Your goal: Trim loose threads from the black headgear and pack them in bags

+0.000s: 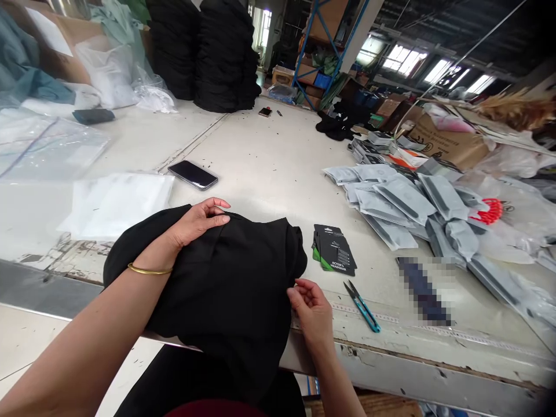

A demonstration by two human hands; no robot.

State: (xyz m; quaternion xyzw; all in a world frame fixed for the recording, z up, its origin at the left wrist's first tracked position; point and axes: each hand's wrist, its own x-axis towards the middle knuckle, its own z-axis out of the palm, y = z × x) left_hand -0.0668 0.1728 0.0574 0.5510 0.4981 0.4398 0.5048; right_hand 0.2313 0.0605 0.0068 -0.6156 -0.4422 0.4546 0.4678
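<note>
Hands on black cloth garment (221,284). Left hand (197,223) open, fingers lightly curled, resting on top, apparently steadying bulk; right hand (310,310) pinching garment edge between fingertips near front edge of bench (269,168). Garment hangs over that edge. Thread snips (362,308) just right of right hand, within easy reach; card-backed headgear packs (334,250) beside them. Open bench room ahead; phone (192,175) beyond.
</note>
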